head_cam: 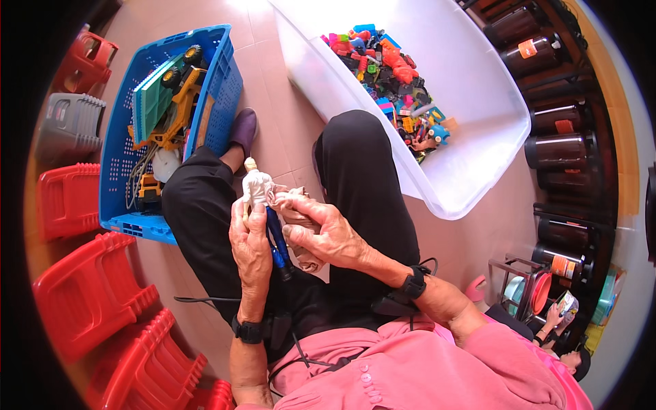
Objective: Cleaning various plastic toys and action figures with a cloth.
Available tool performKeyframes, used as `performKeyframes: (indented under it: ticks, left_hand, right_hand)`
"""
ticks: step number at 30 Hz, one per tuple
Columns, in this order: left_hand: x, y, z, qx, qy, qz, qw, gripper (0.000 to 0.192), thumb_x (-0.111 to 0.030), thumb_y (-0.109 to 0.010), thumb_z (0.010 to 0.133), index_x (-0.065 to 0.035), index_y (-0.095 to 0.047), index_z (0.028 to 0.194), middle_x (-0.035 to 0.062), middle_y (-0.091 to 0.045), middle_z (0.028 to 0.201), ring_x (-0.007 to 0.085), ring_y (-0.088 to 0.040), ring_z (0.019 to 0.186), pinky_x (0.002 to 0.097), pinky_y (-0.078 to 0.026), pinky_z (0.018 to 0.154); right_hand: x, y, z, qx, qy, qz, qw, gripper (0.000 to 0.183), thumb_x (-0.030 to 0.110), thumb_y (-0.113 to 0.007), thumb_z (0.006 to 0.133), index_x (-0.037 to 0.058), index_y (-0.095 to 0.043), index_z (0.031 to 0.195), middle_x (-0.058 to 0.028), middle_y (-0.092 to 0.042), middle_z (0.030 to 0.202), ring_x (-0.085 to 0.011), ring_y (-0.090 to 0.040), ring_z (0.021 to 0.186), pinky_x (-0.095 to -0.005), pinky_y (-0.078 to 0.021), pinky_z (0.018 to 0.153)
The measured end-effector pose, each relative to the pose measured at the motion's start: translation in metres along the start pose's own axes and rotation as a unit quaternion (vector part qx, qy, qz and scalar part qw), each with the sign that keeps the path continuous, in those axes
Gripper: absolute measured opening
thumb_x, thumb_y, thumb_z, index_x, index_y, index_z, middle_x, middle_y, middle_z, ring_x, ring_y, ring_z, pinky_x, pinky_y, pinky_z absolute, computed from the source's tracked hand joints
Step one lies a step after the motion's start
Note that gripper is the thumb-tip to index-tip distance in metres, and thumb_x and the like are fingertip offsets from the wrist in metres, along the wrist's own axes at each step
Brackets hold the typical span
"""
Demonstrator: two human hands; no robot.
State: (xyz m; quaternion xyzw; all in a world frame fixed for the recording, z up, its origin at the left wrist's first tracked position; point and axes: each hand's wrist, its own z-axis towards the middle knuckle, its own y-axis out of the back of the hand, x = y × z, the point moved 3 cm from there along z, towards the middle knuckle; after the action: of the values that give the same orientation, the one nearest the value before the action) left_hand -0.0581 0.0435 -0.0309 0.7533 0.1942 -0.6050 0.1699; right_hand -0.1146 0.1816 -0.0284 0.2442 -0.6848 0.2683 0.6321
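Note:
My left hand [250, 236] is closed round a toy figure [257, 187] with a white top, blue trousers and dark shoes. The figure's light-coloured head points away from me. In my right hand [330, 230] is a crumpled beige cloth [303, 256], pinched between thumb and fingers and touching the figure's right side. Both hands are close together above my lap. Part of the cloth is hidden under my right hand.
A blue perforated basket [218, 97] with toy vehicles and green panels stands beyond my left knee. A translucent plastic tub [474, 148] holds many small colourful toys. Red stools [92, 292] line the left; large dark jars [558, 148] line the right. Another person [551, 318] is at lower right.

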Motion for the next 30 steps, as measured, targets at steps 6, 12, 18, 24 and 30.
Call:
performKeyframes:
  ticks: [6,12,18,24,30]
  left_hand:
    - [0.01,0.011,-0.003,-0.076,0.0,-0.017,0.997,0.026,-0.024,-0.05,0.098,-0.0016,-0.057,0.109,0.0003,-0.058,0.091,0.0078,-0.049,0.081,0.0244,-0.041,0.071]
    - [0.008,0.008,-0.005,-0.074,0.008,0.009,0.997,0.025,-0.024,-0.05,0.097,-0.0028,-0.058,0.107,0.0007,-0.057,0.087,0.007,-0.048,0.079,0.024,-0.041,0.069]
    - [0.0,0.002,-0.003,-0.04,0.11,-0.147,0.982,0.034,-0.03,-0.047,0.094,-0.0026,-0.055,0.114,0.0037,-0.061,0.092,0.0097,-0.059,0.08,0.0227,-0.047,0.073]
    - [0.006,-0.004,-0.004,0.056,0.131,-0.181,0.973,0.04,-0.015,-0.049,0.086,0.0,-0.05,0.123,0.008,-0.062,0.096,0.013,-0.061,0.079,0.0263,-0.051,0.073]
    - [-0.001,-0.012,-0.01,0.019,-0.149,0.223,0.963,0.056,-0.003,-0.055,0.079,0.0041,-0.041,0.132,0.023,-0.05,0.115,0.034,-0.055,0.105,0.04,-0.044,0.093]
  right_hand:
    - [-0.002,-0.009,-0.006,0.09,-0.175,0.26,0.945,0.047,0.015,-0.053,0.097,0.0019,-0.04,0.14,-0.0003,-0.058,0.084,-0.0052,-0.053,0.068,-0.0213,-0.0493,0.062]
    - [-0.007,-0.008,-0.008,0.082,-0.235,0.287,0.925,0.038,0.019,-0.053,0.099,0.0042,-0.048,0.133,0.0014,-0.055,0.08,-0.0037,-0.052,0.063,-0.0196,-0.0455,0.055]
    - [-0.006,-0.001,-0.012,0.054,-0.205,0.255,0.943,0.025,0.014,-0.053,0.097,0.0018,-0.058,0.118,0.0032,-0.054,0.081,-0.0018,-0.048,0.062,-0.0187,-0.0437,0.054]
    - [-0.002,0.005,-0.006,-0.067,-0.077,0.173,0.98,0.029,0.013,-0.056,0.094,0.0012,-0.058,0.12,-0.0009,-0.061,0.097,-0.0053,-0.056,0.086,-0.0233,-0.0489,0.076]
    - [-0.009,0.0,0.0,-0.055,-0.107,0.116,0.986,0.032,0.02,-0.061,0.093,0.0015,-0.054,0.117,-0.0049,-0.06,0.098,-0.0073,-0.056,0.089,-0.0244,-0.049,0.078]
